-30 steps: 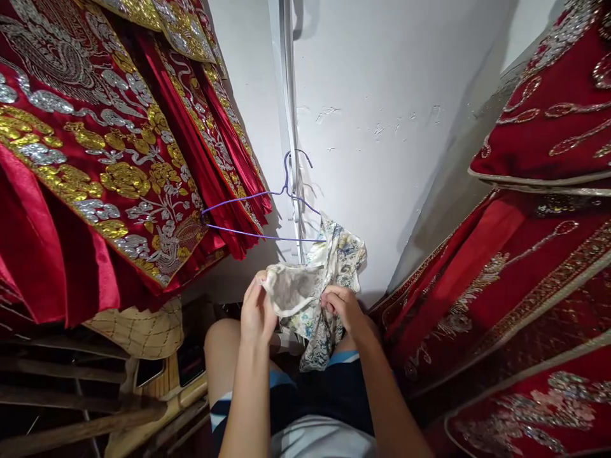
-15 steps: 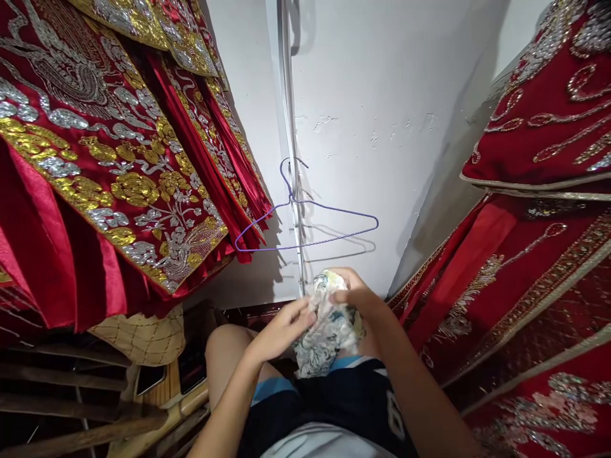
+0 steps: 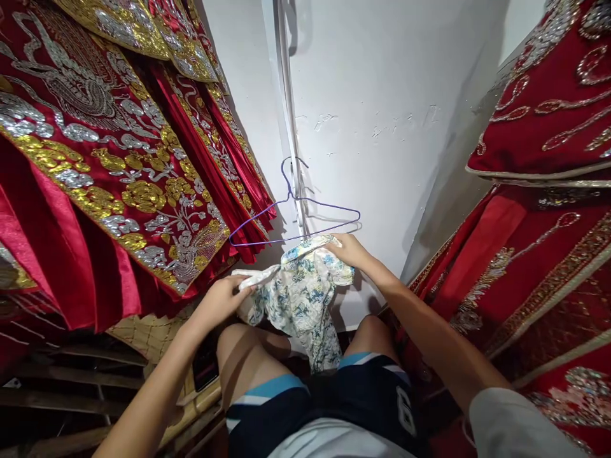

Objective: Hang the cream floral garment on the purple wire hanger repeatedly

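My two hands were apart, each clamped on the same floral top (image 3: 300, 296). My left hand (image 3: 217, 304) gripped its pale edge on the left, and my right hand (image 3: 352, 250) pinched the folded upper edge on the right. The top hung between them, its lower end drooping between my knees (image 3: 373, 334). A purple hanger (image 3: 289, 198) hung just above it, before the white wall (image 3: 372, 76); I couldn't quite tell whether cloth and wire touched. Red clothes (image 3: 143, 197) hung on both sides.
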`<state>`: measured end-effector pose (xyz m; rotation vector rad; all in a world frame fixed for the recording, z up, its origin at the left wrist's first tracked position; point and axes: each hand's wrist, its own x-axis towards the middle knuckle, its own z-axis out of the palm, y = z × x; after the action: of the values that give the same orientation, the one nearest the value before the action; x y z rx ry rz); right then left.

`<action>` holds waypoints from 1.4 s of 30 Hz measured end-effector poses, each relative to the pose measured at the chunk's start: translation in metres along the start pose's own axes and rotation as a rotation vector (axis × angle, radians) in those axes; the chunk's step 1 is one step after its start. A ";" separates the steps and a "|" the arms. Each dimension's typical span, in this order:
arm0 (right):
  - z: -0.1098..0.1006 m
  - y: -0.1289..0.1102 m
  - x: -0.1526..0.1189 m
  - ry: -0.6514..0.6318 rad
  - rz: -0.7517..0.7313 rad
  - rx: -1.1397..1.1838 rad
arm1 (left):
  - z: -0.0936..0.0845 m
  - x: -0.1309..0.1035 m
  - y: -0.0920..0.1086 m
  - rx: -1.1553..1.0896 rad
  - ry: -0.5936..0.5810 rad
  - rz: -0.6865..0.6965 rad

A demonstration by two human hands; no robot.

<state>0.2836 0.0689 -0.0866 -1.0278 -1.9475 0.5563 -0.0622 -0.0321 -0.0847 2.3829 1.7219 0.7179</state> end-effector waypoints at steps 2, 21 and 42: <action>-0.001 0.004 -0.005 0.073 0.015 -0.021 | -0.008 0.013 0.001 -0.004 0.052 -0.035; -0.014 -0.025 -0.017 0.234 0.097 -0.002 | -0.022 0.040 0.047 -0.123 0.433 0.122; -0.097 0.002 0.009 0.420 0.082 -0.100 | -0.041 0.090 0.058 -1.069 0.145 -0.265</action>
<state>0.3625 0.0775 -0.0304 -1.1850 -1.5789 0.2609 -0.0084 0.0235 -0.0003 1.3695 1.1559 1.3330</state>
